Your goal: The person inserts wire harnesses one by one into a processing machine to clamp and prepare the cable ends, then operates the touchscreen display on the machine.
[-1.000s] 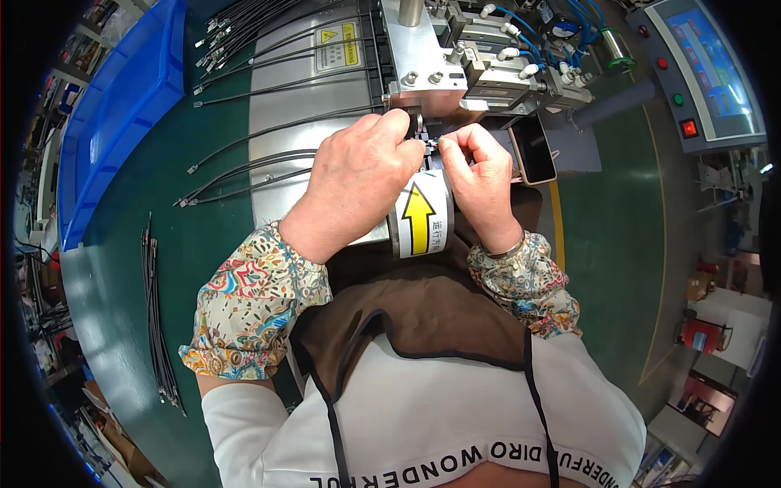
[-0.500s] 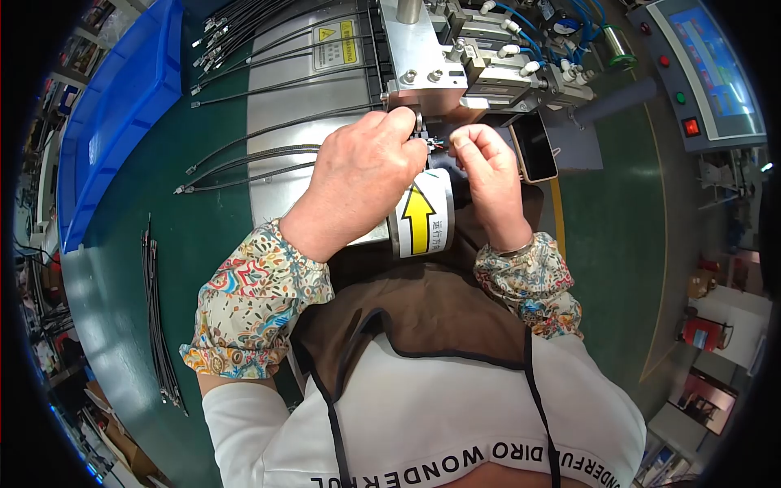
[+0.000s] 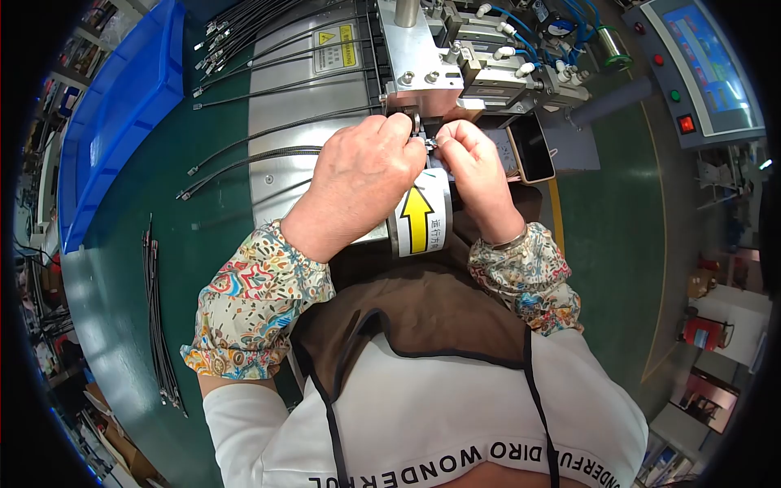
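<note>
My left hand [image 3: 362, 167] is closed over the edge of the metal machine plate, its thumb and fingers pinched around the end of a black cable [image 3: 281, 193]. The cable trails out to the left under my wrist, blurred. Fine wire ends [image 3: 430, 145] stick out past my left fingertips. My right hand [image 3: 476, 171] is closed in a pinch at those wire ends, its fingertips almost meeting the left ones. What exactly lies between the right fingertips is too small to make out. Several other black cables [image 3: 268, 130] lie across the metal plate [image 3: 281, 98].
A metal press head [image 3: 419, 77] with air cylinders stands just beyond my hands. Nearer is a label with a yellow arrow [image 3: 417, 220]. A black open box [image 3: 533, 146] sits right, a control screen [image 3: 712, 65] far right, a blue tray [image 3: 122, 106] left. A cable bundle [image 3: 154, 317] lies on the green surface.
My right hand has moved left, bringing its fingertips to the wire ends. The nearest cable's tail has shifted and is blurred. My left hand has barely moved.
</note>
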A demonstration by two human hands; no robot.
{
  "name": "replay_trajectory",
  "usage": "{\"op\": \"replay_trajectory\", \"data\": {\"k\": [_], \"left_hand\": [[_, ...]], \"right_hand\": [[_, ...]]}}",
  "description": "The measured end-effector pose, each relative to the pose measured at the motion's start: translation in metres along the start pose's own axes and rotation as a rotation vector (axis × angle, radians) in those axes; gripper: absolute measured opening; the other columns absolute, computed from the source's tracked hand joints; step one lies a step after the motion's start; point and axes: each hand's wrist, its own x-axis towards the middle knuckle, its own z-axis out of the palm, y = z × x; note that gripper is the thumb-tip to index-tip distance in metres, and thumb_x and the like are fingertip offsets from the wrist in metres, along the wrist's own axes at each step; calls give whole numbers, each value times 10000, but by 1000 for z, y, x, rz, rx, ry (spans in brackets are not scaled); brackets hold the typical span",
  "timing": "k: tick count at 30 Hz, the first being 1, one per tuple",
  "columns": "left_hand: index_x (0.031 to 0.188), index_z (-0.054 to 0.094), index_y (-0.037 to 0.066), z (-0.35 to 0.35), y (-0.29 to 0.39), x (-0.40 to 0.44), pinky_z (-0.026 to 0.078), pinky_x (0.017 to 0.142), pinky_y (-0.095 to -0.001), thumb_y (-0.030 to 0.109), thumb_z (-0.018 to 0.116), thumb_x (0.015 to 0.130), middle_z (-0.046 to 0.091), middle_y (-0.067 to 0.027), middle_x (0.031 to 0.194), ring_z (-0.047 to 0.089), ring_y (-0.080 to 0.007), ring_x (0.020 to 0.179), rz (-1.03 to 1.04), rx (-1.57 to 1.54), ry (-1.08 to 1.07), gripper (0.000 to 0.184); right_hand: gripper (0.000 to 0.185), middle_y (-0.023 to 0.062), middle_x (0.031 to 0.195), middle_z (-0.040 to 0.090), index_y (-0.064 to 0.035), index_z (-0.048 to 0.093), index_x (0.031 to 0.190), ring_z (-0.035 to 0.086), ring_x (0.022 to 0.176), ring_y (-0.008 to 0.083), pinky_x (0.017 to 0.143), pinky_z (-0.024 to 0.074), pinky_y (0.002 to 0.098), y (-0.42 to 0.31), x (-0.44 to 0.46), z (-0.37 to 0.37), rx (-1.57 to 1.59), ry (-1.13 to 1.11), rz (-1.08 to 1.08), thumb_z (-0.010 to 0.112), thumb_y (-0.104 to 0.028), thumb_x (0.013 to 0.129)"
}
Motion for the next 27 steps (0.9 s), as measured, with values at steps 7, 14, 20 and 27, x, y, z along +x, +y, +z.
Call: {"op": "replay_trajectory", "data": {"k": [7, 14, 20, 27], "left_hand": [[882, 673, 92, 0, -3, 0, 487, 570, -347, 122, 638, 764, 514, -40, 768, 589, -202, 735, 25, -25, 22, 127], [829, 645, 88, -10, -36, -31, 468, 557, -344, 91, 682, 751, 508, -34, 712, 571, -208, 664, 93, -61, 82, 87], [851, 655, 88, -2, -47, -28, 504, 613, -340, 77, 643, 767, 550, -40, 801, 612, -222, 741, -22, -34, 68, 86], [916, 636, 103, -7, -13, -18, 519, 648, -359, 52, 604, 744, 557, -48, 882, 615, -227, 812, -55, -194, 129, 183]], "right_hand": [[186, 84, 685, 541, -1, 545, 881, 495, 643, 150, 611, 442, 321, 8, 1, 4, -108, -34, -171, 520, -155, 982], [186, 98, 696, 533, 5, 549, 887, 489, 638, 169, 621, 449, 326, 15, 1, 8, -65, 1, -170, 522, -151, 985], [101, 130, 754, 598, -8, 592, 917, 604, 695, 273, 631, 476, 352, 4, -2, 2, -344, 161, -415, 619, -105, 907], [168, 75, 780, 598, -51, 616, 898, 587, 751, 280, 685, 446, 377, -45, -30, 19, -544, -26, -832, 713, -49, 761]]}}
